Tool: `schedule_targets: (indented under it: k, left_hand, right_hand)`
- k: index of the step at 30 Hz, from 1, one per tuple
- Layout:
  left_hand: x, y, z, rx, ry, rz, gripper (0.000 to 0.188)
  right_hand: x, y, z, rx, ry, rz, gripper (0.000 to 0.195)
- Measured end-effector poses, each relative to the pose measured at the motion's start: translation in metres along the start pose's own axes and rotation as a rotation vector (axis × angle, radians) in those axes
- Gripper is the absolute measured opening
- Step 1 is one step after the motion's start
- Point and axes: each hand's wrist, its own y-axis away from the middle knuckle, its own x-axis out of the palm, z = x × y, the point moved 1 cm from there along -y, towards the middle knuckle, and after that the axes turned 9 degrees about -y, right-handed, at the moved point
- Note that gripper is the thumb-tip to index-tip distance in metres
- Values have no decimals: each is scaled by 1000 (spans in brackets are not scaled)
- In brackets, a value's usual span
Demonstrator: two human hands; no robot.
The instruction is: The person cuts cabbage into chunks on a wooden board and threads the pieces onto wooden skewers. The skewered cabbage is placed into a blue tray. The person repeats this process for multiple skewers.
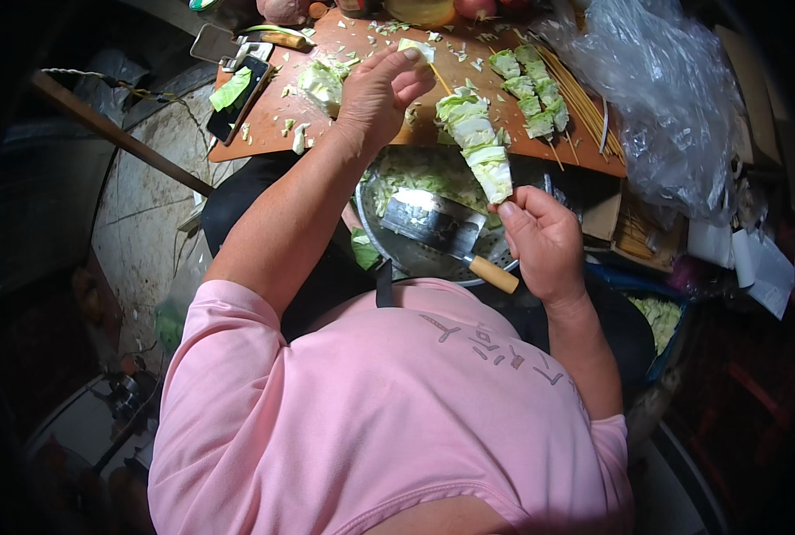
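Observation:
Between my hands runs a bamboo skewer (441, 79) threaded with folded cabbage pieces (476, 137). My left hand (387, 87) pinches a pale cabbage piece (419, 49) at the skewer's far tip. At the near end, my right hand (541, 237) grips the skewer by the lowest cabbage piece; the fingers hide that end. A cut chunk of cabbage (322, 85) lies on the orange-brown board (371, 137), just left of my left hand. Below the skewer, a cleaver (434, 224) with a wooden handle rests across a metal colander (371, 234) that contains chopped cabbage (411, 170).
Finished cabbage skewers (534, 90) and a bundle of bare skewers (581, 97) lie at the board's right. Crumpled clear plastic bags (665, 100) are beyond them. A phone (240, 100) with a cabbage leaf (230, 90) on it sits at the left edge. Several cabbage scraps are scattered about.

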Motion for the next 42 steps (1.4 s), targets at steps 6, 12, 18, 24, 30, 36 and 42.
schedule_targets:
  k: [6,12,18,24,30,36,42]
  left_hand:
    - [7,5,-11,120,-108,78,40]
    - [7,3,-14,277,-307,104,38]
    - [14,7,-21,287,-408,216,40]
    - [17,8,-27,270,-446,316,40]
    - [23,10,-33,212,-366,295,34]
    - [19,14,-29,96,-391,186,17]
    - [17,18,-31,-19,-498,16,16]
  right_hand:
    - [1,1,0,-15,14,-19,15]
    - [2,4,2,8,1,-19,15]
    - [0,8,3,-7,-23,-16,14]
    - [1,14,6,8,-63,5,14]
    - [0,16,5,13,-87,20,13]
    - [2,11,2,-6,7,-5,12]
    - [5,6,0,-138,260,-35,9]
